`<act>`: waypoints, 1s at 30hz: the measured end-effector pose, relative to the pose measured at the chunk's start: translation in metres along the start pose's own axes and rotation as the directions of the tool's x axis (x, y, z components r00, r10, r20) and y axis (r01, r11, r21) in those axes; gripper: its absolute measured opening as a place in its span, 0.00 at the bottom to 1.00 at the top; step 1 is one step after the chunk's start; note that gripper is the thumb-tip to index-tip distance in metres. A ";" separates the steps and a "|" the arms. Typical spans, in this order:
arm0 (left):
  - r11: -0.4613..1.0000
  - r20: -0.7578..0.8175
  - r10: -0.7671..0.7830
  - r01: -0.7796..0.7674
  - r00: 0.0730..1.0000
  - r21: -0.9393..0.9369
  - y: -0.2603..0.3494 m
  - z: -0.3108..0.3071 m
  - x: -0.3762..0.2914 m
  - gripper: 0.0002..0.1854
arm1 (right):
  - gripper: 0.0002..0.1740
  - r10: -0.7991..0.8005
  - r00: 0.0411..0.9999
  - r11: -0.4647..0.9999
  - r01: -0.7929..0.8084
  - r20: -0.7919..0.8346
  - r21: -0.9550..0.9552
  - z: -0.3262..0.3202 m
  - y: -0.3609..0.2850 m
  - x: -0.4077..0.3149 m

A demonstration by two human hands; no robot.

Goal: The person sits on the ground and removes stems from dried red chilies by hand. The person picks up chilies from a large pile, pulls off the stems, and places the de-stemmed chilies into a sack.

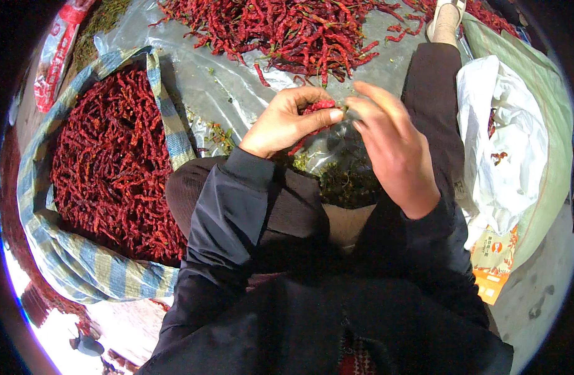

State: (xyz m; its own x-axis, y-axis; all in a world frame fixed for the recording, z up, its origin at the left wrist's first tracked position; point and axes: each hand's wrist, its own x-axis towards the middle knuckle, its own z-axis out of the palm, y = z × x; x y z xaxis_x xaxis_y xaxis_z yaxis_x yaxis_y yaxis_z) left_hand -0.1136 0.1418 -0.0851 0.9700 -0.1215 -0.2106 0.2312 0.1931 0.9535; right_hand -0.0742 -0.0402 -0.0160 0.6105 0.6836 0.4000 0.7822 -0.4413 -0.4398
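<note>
My left hand (287, 119) grips a few wrinkled red chili peppers (319, 107) between thumb and fingers. Their lower ends stick out beneath the palm, and a green stem end shows by the thumb tip. Close to that stem is my right hand (394, 145), slightly blurred, its fingers spread and nothing visible between them. Whether a fingertip touches the stem is unclear. Beyond both hands lies a heap of red chili peppers (287, 33) on a clear plastic sheet (198, 79). Loose green stems (348, 180) are gathered on the sheet between my legs.
At left stands a blue-and-cream checked woven sack (99, 276), filled with red chilies (113, 168). A white plastic bag (512, 140) rests against a pale green sack (556, 136) at right, above an orange printed packet (495, 262). My outstretched leg (430, 89) borders the heap.
</note>
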 end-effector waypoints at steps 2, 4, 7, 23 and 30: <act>0.996 0.061 -0.038 0.033 0.997 0.082 0.002 0.002 -0.003 0.08 | 0.10 -0.027 0.991 0.999 0.029 0.131 -0.014 0.002 0.008 -0.003; 0.988 0.088 0.036 -0.049 0.995 0.146 -0.001 0.002 -0.009 0.06 | 0.08 0.001 0.962 1.000 -0.002 0.272 0.004 0.003 0.009 -0.009; 0.978 0.038 0.024 -0.031 0.999 0.205 -0.005 0.016 -0.018 0.06 | 0.07 0.110 0.981 0.993 -0.103 0.157 -0.052 0.022 0.007 -0.031; 0.863 -0.534 -0.381 0.083 0.755 -0.498 -0.038 -0.008 -0.016 0.06 | 0.12 0.333 0.784 0.750 -0.556 0.524 0.357 0.134 0.101 -0.028; 0.907 -0.245 -0.102 -0.012 0.964 -0.422 -0.023 0.005 -0.015 0.09 | 0.17 0.192 0.573 -0.020 -0.810 0.797 0.586 0.046 0.038 -0.019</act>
State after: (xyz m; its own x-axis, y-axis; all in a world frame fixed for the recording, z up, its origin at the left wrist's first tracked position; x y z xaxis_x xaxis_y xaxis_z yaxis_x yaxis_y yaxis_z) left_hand -0.1338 0.1344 -0.1032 0.9303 0.1015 -0.3526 0.2301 0.5870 0.7762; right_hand -0.0621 -0.0431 -0.0774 0.4009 0.7700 -0.4964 -0.5827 -0.2038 -0.7867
